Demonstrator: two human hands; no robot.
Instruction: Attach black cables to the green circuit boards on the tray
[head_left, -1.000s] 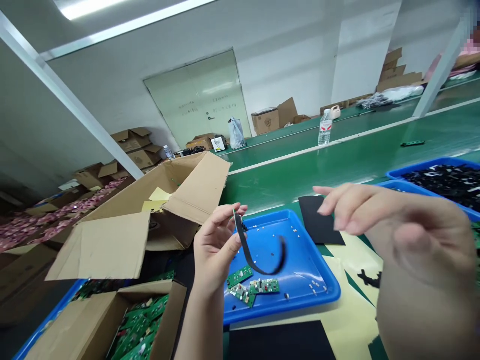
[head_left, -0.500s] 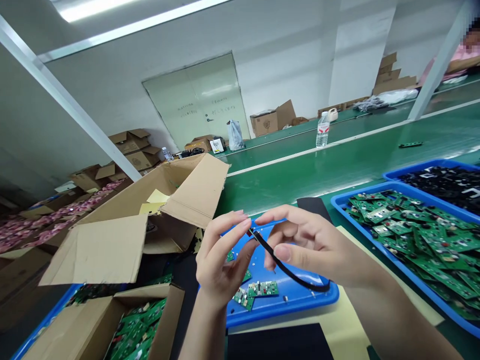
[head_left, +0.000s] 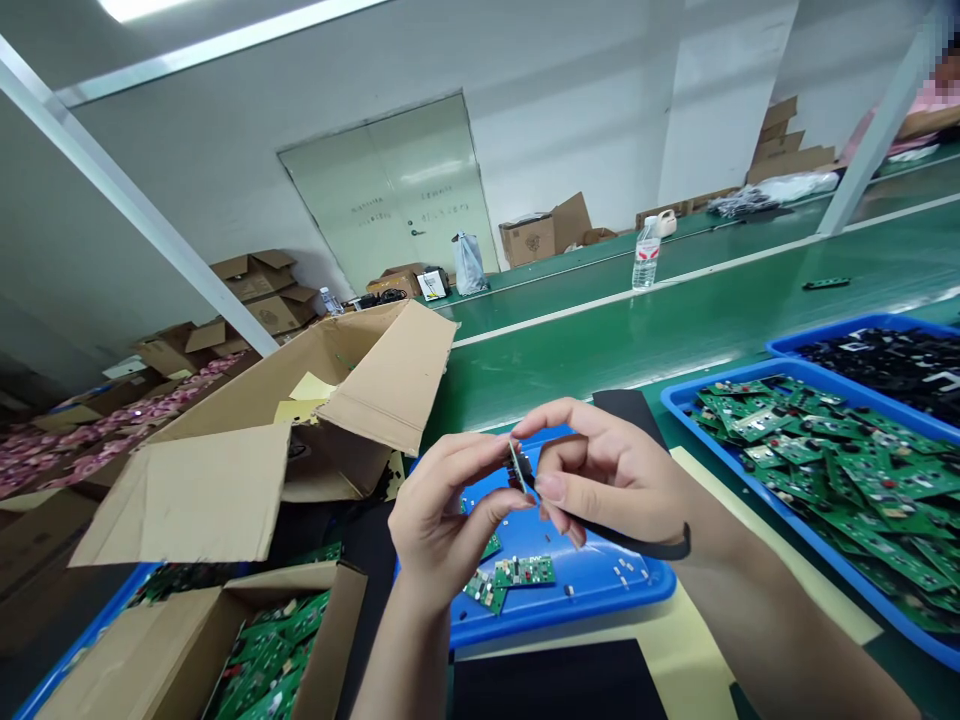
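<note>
A small circuit board [head_left: 517, 470], seen nearly edge-on, is pinched between the fingertips and thumb of my left hand [head_left: 446, 505]. My right hand [head_left: 611, 475] is closed, thumb against fingers, on a black flat cable [head_left: 637, 542]. One end of the cable meets the board's face; its loose end curves up below my right wrist. My right index fingertip reaches the board's top edge. Where exactly the cable joins the board is partly hidden by my fingers. Beneath both hands lies a blue tray [head_left: 559, 622] with several green circuit boards [head_left: 525, 571] and small loose bits.
To the right, one blue bin [head_left: 705, 440] is heaped with green boards; another [head_left: 892, 322] behind it holds black parts. Open cardboard boxes [head_left: 202, 490] [head_left: 184, 625] stand at left. A water bottle [head_left: 645, 258] is on the green bench [head_left: 555, 355]. Someone in pink sits far right.
The board has been turned so its face shows more toward my right hand. My right fingers have closed in on the cable near the board, and its loose end has swung up and right.
</note>
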